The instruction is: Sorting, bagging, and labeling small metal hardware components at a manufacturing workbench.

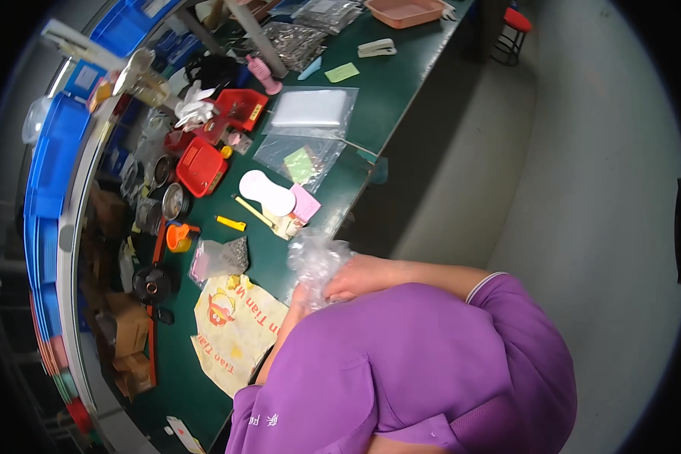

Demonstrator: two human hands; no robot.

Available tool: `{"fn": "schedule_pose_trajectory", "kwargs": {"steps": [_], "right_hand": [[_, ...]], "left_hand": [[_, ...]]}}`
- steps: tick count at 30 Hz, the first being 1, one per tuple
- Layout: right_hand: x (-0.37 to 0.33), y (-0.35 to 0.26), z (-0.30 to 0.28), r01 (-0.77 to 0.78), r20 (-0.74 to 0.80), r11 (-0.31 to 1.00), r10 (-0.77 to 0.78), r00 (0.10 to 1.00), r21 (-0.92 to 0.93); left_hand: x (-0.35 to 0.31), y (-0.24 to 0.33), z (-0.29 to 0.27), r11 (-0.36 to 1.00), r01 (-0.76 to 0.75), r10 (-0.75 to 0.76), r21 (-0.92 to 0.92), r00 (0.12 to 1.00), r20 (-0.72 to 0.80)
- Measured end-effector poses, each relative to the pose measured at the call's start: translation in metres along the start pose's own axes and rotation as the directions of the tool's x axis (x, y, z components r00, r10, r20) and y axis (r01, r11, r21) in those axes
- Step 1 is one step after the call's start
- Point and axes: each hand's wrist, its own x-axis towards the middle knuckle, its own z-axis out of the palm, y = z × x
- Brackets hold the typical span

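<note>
- A crumpled clear plastic bag (316, 261) is held close to the body at the near edge of the green table (401, 72)
- The right hand (353, 281) is closed on the lower right side of the bag, fingers curled into the film
- The left hand (299, 301) is pressed against the bag from below and is mostly hidden by the purple sleeve (401, 356); whether it is clamped on the film cannot be told
- The 2 hands are together at the bag, not apart
- What lies inside the bag is too blurred to be told, and whether its mouth is open or sealed is not shown
- As judged from the table, the work is part way through: a small bag of dark small parts (221, 257) lies filled just left of the held bag, and 2 flat clear bags (310, 110) lie further up the table, seemingly unused
- Red trays (202, 166) and an orange cup (178, 237) are set out along the left side, with round tins beside them
- A white oval piece (266, 191), a pink note (305, 201) and a yellow marker (231, 223) lie between the trays and the table edge
- A yellow printed cloth (234, 333) is spread at the near left, touched by nothing
- The held bag is judged not yet finished, since it has not been laid down with the others
</note>
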Motion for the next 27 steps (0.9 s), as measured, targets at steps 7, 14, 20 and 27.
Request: {"fn": "schedule_pose_trajectory", "kwargs": {"steps": [7,14,20,27], "right_hand": [[-0.042,0.026,0.014,-0.331,-0.266,0.563,0.729,0.63,0.757],[-0.027,0.017,0.009,-0.536,-0.403,0.675,0.735,0.546,0.507],[-0.043,0.062,0.029,-0.718,-0.665,0.684,0.475,0.576,-0.132],[-0.051,0.077,0.041,-0.711,-0.616,0.678,0.644,0.453,0.187]], "left_hand": [[0.068,0.039,0.023,0.987,-0.154,0.129,0.039,0.919,0.373],[0.088,-0.045,0.035,0.857,-0.017,0.04,0.515,0.999,-0.034],[0.073,0.012,0.1,0.816,0.565,-0.578,0.121,0.792,0.198],[0.102,-0.021,0.087,0.809,0.479,-0.507,0.34,0.862,-0.007]]}}
